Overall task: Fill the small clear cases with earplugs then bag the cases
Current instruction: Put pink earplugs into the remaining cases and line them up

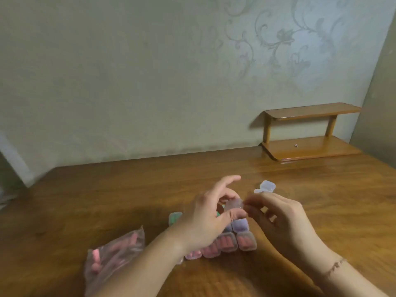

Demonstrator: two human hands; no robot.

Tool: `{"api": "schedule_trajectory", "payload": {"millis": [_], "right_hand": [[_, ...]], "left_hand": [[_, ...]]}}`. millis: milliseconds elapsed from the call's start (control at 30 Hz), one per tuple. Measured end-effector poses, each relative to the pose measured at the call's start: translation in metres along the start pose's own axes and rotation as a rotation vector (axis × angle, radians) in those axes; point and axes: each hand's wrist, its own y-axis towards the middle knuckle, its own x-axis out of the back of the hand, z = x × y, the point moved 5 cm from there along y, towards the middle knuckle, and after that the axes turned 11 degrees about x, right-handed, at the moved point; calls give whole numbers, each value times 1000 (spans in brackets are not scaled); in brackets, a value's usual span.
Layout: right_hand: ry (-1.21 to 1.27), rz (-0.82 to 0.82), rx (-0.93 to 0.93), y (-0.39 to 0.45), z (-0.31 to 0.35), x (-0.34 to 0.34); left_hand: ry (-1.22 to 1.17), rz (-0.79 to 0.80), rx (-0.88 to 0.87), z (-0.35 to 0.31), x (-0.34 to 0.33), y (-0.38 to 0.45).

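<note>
- Two hands meet over the wooden table, just above the cluster of filled cases, which I take as the landmark for everything else.
- Left hand grips a small clear case between curled thumb and fingers, index finger lifted straight; the hold looks meant to steady the case in the air.
- Right hand has its fingertips pinched at that same case's right edge, probably working the lid; blur hides whether the lid is open and whether anything is inside.
- Filled cases sit closed and packed side by side directly under the hands, likely grouped so they can be bagged together. Those nearest the person hold reddish-pink earplugs, one behind them looks purple, and a green one peeks out at the cluster's left edge.
- Left of the cluster and nearer the person lies a clear plastic bag with loose pink earplugs in it, close enough to serve as the supply.
- Beyond the cluster, to its right, an empty clear case lies open on the table, seemingly waiting its turn.
- Far behind the cluster, against the wall, stands a small wooden shelf.
</note>
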Motion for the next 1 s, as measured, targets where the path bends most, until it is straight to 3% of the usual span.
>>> {"api": "schedule_trajectory", "payload": {"millis": [200,367,600,767,900,1000], "right_hand": [[-19,96,365,9,64,-27],[-78,143,536,15,105,-50],[-43,129,598,25,132,-84],[-9,150,520,39,139,-94],[3,175,568,56,156,-114],[-143,113,565,70,160,-127]], "left_hand": [[-297,-6,75,8,41,-78],[-204,11,159,28,65,-117],[-220,-22,193,49,93,-136],[-178,14,215,64,108,-136],[-174,57,143,71,116,-131],[-250,-4,59,86,123,-122]]}}
